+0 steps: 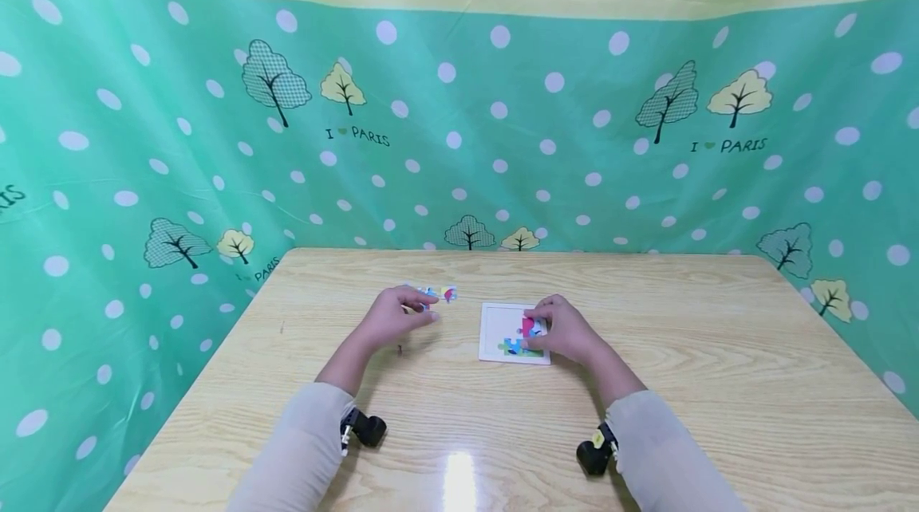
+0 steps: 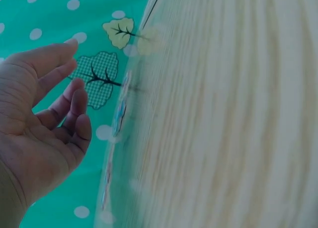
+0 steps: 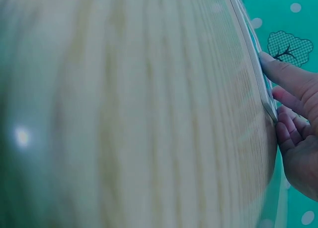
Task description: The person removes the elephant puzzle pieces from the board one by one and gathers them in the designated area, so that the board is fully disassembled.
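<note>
In the head view a white square puzzle tray (image 1: 495, 320) lies on the table, with several joined jigsaw pieces (image 1: 513, 347) along its lower right. A pink jigsaw piece (image 1: 527, 326) is among them. My right hand (image 1: 567, 330) reaches over the tray's right side, thumb and forefinger touching the pieces there and partly hiding them. In the right wrist view its thumb (image 3: 283, 74) rests on the tray's thin edge. Loose jigsaw pieces (image 1: 448, 293) lie left of the tray. Just beside them my left hand (image 1: 395, 317) hovers, fingers relaxed and holding nothing.
The pale wood-grain table (image 1: 682, 352) runs out to both sides. Behind it hangs a green dotted curtain (image 1: 502, 153) with printed trees. A black wrist camera (image 1: 369, 428) sits on the left wrist, another camera (image 1: 594, 456) on the right.
</note>
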Action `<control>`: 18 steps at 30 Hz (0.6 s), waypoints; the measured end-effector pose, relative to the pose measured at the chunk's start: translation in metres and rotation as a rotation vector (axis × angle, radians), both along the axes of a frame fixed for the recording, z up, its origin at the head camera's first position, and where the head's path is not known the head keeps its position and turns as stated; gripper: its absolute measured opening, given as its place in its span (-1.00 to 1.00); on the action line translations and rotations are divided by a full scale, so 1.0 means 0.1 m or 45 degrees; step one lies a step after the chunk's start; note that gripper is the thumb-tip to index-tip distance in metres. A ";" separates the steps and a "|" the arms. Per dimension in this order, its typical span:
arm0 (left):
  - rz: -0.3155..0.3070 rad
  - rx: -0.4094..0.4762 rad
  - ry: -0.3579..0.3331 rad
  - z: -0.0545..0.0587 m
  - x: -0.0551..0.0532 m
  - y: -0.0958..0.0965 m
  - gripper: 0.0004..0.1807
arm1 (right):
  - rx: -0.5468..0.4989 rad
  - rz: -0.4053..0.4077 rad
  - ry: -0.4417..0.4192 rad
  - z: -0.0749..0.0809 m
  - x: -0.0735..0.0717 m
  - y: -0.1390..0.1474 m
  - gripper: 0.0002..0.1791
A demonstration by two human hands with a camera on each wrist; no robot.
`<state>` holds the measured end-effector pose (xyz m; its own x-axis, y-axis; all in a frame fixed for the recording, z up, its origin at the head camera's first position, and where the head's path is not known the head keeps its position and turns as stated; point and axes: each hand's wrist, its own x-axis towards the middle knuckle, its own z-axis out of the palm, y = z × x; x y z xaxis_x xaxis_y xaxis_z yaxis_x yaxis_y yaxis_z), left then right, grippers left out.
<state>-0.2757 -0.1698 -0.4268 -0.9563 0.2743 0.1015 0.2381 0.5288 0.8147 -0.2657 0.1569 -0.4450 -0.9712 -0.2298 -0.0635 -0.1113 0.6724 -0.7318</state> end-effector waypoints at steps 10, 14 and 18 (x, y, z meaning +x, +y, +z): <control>0.010 0.060 -0.010 0.02 0.03 0.09 -0.70 | 0.001 -0.004 -0.004 0.00 -0.01 0.01 -0.34; -0.022 0.077 0.000 0.01 0.04 0.14 -0.69 | 0.000 -0.003 -0.008 0.00 -0.01 0.01 -0.34; -0.067 0.096 0.004 0.01 0.06 0.19 -0.65 | 0.006 0.004 -0.006 0.00 0.00 0.01 -0.34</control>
<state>-0.2701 -0.1509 -0.4258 -0.9404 0.3154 0.1270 0.2668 0.4529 0.8507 -0.2659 0.1578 -0.4447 -0.9701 -0.2327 -0.0693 -0.1099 0.6753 -0.7293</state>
